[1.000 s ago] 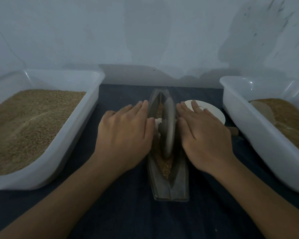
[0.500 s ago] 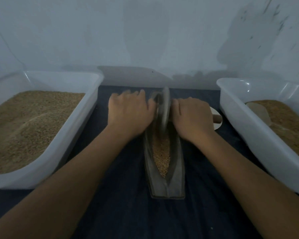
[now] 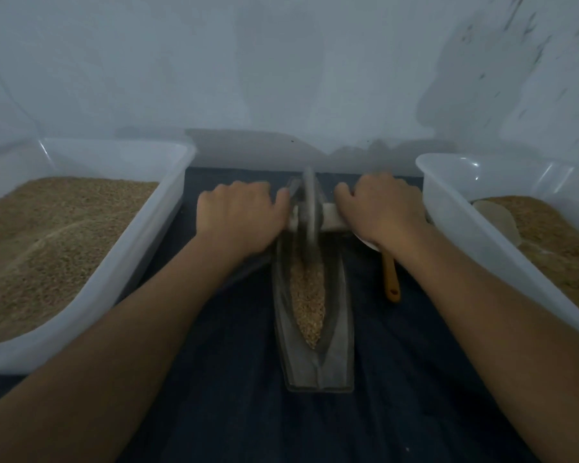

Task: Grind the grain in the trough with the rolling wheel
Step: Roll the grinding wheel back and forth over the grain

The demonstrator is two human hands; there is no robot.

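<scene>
Coarse tan grain (image 3: 307, 302) lies whole-looking in the near half of your long grey boat-shaped stone trough (image 3: 335, 345) on the dark cloth-covered desk (image 3: 234, 412), so grinding looks far from finished. At the far end, your left hand (image 3: 239, 220) and right hand (image 3: 380, 212) each curl around the pale axle (image 3: 330, 218) of the blurred grey rolling wheel (image 3: 310, 208), fingers closed on it.
</scene>
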